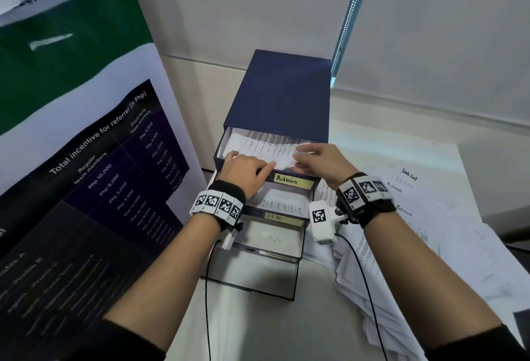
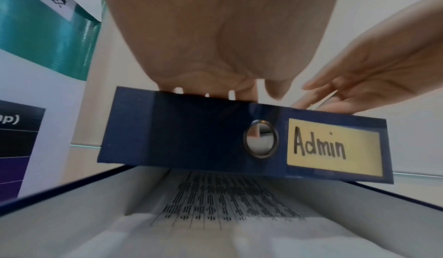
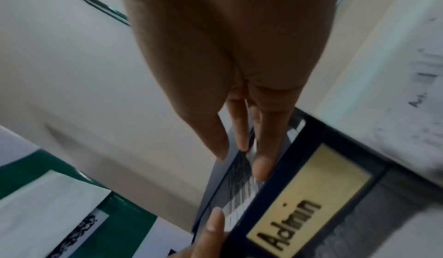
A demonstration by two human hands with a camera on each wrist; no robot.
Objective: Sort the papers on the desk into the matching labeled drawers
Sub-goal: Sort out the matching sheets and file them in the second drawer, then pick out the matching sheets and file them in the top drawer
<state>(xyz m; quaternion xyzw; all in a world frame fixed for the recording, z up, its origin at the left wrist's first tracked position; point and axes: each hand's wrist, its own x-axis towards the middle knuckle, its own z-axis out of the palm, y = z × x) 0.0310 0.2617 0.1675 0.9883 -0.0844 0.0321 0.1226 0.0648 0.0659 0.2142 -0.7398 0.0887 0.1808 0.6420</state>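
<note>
A navy drawer box (image 1: 284, 94) stands on the desk with its top drawer, labelled Admin (image 1: 292, 180), pulled part way out. A printed sheet (image 1: 266, 142) lies in that drawer. My left hand (image 1: 243, 167) reaches over the drawer's front edge onto the sheet's near left part, thumb stretched along the front. My right hand (image 1: 318, 157) presses straight fingers on the sheet's near right corner. The right wrist view shows those fingers (image 3: 263, 148) flat on the print beside the Admin label (image 3: 307, 192). In the left wrist view the drawer front (image 2: 191, 133) hides my left fingertips.
Below, the HR drawer (image 1: 275, 216) stands open with printed sheets, and two lower drawers (image 1: 272, 238) stick out further. A loose pile of papers (image 1: 430, 231) covers the desk on the right. A tall printed banner (image 1: 86, 160) stands close on the left.
</note>
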